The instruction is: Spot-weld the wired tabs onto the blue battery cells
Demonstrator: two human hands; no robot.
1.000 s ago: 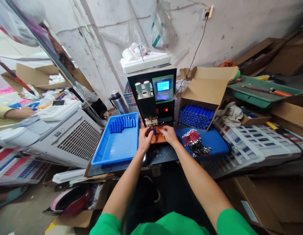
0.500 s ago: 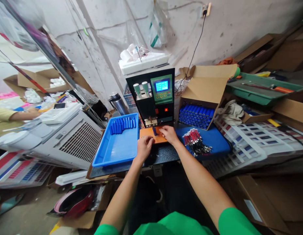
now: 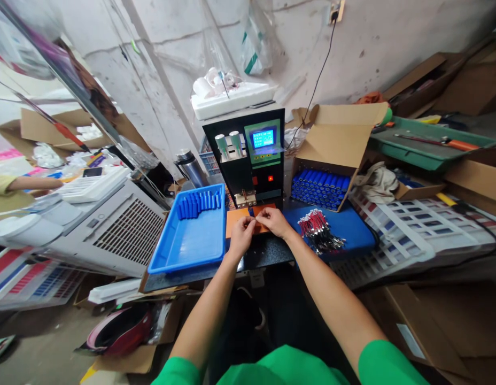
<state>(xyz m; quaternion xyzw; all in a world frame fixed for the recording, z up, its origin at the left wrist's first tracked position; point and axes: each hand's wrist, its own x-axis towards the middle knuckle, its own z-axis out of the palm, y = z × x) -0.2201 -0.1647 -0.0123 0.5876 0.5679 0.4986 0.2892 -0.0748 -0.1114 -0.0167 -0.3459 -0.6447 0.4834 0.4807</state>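
A blue battery cell (image 3: 251, 212) stands on an orange board (image 3: 233, 215), below the metal tips of a black spot welder (image 3: 242, 179) with a lit screen. Just in front of the cell, my left hand (image 3: 242, 235) is closed in a pinch. My right hand (image 3: 273, 221) pinches close beside it, fingertips almost meeting the left ones. Whatever lies between the fingers of either hand is too small to make out. The fingers partly hide the lower cell.
Left of the board, a blue tray (image 3: 187, 264) holds several blue cells. An open cardboard box (image 3: 338, 136) of blue cells stands at right. Red and black wire leads (image 3: 318, 230) lie on a blue surface (image 3: 358, 235). A steel flask (image 3: 191, 168) stands behind the tray.
My hands have come together in front of the cell; before, they were apart on either side of it. The right hand moved left. The view has shifted slightly.
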